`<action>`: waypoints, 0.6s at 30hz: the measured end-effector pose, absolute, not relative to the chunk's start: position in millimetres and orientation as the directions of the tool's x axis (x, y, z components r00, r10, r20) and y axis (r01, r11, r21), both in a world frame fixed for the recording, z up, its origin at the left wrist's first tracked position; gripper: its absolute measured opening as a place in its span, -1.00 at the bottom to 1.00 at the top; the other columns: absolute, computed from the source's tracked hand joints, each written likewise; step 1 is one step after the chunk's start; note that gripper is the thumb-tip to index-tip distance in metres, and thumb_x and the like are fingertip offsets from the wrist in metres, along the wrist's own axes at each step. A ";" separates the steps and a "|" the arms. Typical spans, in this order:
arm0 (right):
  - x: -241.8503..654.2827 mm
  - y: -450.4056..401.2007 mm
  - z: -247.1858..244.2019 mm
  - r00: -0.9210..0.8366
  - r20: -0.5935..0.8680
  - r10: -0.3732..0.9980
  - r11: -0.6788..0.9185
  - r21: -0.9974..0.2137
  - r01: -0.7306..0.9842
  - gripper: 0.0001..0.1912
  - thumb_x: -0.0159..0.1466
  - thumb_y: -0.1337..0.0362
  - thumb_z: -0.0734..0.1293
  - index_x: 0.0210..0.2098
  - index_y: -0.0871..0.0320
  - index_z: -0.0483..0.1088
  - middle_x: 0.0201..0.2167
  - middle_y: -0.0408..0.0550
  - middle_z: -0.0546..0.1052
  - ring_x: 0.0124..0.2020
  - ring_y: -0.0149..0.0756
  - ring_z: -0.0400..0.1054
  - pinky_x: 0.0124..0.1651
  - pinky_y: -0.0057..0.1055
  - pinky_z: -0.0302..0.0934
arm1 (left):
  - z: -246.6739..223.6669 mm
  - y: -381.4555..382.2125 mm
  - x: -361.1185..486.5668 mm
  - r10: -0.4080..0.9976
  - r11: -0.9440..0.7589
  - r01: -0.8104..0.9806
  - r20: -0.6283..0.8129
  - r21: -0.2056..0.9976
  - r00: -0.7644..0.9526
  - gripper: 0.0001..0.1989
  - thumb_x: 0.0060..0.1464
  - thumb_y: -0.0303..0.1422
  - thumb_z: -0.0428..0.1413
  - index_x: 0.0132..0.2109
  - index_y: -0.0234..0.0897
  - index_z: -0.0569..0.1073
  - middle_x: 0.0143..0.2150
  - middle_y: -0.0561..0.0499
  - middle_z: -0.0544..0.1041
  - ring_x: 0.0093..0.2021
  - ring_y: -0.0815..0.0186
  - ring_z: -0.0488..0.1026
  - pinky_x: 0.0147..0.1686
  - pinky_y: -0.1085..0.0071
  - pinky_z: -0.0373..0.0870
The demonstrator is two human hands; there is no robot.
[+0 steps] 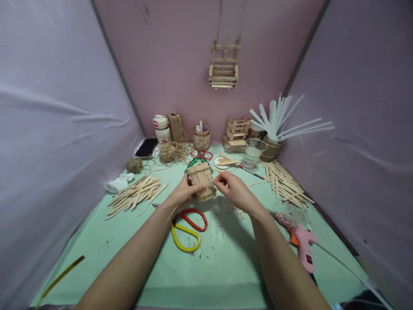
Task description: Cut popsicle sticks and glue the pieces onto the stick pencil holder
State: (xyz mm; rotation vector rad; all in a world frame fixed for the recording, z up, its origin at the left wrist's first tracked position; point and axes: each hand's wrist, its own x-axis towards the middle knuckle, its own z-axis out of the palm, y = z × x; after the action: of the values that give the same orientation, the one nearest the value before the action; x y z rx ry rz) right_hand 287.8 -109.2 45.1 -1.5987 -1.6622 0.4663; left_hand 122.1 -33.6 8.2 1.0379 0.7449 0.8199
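Clasped by the left hand, with the thumb across its front, the wooden-stick cup sits tilted between the two hands; the right hand has its fingertips bunched just beside the cup's edge, and whether they pinch anything I cannot tell. Too hard a squeeze could loosen a stick, while a slack one could drop the cup toward the scissors, nearer the body. Right of the grip, an outward-swung forearm could brush the glue gun's nozzle.
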 end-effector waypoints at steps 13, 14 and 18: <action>292.1 -114.2 67.0 -0.042 0.077 0.996 0.082 -0.654 0.752 -0.87 0.15 0.34 0.21 -0.50 0.12 0.35 -0.53 -0.17 0.43 -0.52 -0.38 0.21 -0.44 -0.47 0.00 | 10.5 -54.3 121.2 0.758 0.433 -0.205 -0.232 0.878 0.610 -0.26 -0.30 -0.44 0.39 0.09 -0.18 0.31 0.04 -0.24 0.48 -0.03 -0.04 0.49 -0.08 -0.01 0.44; 291.8 -113.9 69.1 -0.042 0.064 0.997 0.074 -0.646 0.760 -0.87 0.15 0.35 0.21 -0.51 0.12 0.35 -0.53 -0.17 0.43 -0.52 -0.38 0.21 -0.44 -0.47 0.00 | 11.0 -54.6 121.4 0.762 0.428 -0.209 -0.227 0.879 0.606 -0.25 -0.30 -0.44 0.39 0.09 -0.18 0.32 0.04 -0.25 0.48 -0.02 -0.05 0.49 -0.08 -0.02 0.43; 289.5 -113.4 74.7 -0.025 0.038 0.999 0.043 -0.612 0.790 -0.86 0.14 0.36 0.22 -0.54 0.12 0.33 -0.55 -0.17 0.43 -0.53 -0.39 0.19 -0.44 -0.47 -0.02 | 13.7 -56.7 123.0 0.784 0.407 -0.236 -0.205 0.883 0.586 -0.27 -0.31 -0.44 0.39 0.08 -0.20 0.33 0.08 -0.25 0.46 0.01 -0.05 0.46 -0.05 -0.01 0.42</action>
State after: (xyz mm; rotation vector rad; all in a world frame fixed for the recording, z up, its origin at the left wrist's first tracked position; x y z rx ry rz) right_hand 289.5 -113.4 74.7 -1.7968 -1.8666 0.6006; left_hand 123.0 -56.7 13.7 0.9405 0.6818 0.7093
